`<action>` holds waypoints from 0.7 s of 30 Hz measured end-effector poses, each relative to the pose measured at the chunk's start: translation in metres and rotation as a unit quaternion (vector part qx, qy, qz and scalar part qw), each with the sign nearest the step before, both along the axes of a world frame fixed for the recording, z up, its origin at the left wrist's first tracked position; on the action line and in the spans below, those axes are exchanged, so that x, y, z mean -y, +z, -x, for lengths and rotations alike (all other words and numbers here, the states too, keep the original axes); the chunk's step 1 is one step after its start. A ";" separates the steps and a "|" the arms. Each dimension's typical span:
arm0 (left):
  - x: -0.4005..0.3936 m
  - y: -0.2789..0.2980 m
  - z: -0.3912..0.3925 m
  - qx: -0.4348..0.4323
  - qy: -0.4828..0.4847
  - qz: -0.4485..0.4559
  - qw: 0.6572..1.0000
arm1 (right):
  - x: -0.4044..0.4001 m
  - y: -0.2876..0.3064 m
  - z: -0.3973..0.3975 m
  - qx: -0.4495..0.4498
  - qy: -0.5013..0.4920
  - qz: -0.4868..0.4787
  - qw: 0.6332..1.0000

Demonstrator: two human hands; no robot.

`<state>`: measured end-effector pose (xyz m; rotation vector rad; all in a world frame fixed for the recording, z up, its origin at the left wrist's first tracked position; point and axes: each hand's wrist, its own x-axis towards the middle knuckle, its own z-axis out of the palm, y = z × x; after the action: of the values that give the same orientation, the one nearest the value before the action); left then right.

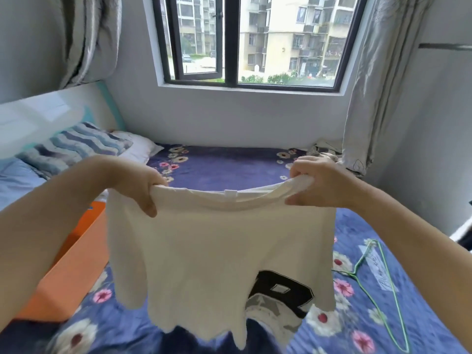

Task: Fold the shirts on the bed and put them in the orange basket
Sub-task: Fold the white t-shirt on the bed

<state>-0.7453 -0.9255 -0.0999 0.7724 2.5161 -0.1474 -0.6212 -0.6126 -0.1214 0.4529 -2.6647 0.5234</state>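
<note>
Both hands hold a cream T-shirt [217,246] up in the air above the bed [383,315]. Left hand [139,186] has its fingers curled over one end of the shirt's top edge, thumb pointing down against the cloth; right hand [315,183] pinches the bunched fabric at the other end. That top edge, with the neckline and a small white tag, runs left to right between the hands and sags slightly in the middle. From it the soft knit body hangs straight down, the wavy hem lowest. A large black block letter print with grey patches shows at the lower right of the shirt.

An orange basket [74,267], box-shaped with smooth flat walls, stands on the bed to the left, just beside the hanging shirt; what it holds cannot be seen. A thin green wire hanger [383,292] lies on the blue flowered bedcover at right. Striped pillows [74,146] rest at the headboard
</note>
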 end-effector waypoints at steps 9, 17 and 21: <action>0.016 -0.040 0.010 -0.116 0.044 -0.313 0.942 | 0.010 -0.027 0.042 0.245 -0.217 -0.267 0.906; 0.015 -0.117 0.150 -0.120 0.052 -0.333 0.934 | -0.023 -0.094 0.167 0.294 -0.255 -0.074 0.918; -0.002 -0.167 0.222 -0.143 0.054 -0.327 0.933 | -0.043 -0.145 0.228 0.351 -0.251 -0.048 0.901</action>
<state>-0.9677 -0.9231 -0.2668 0.8994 2.9039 0.6997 -0.8490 -0.5701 -0.2665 -0.5082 -3.3143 0.4459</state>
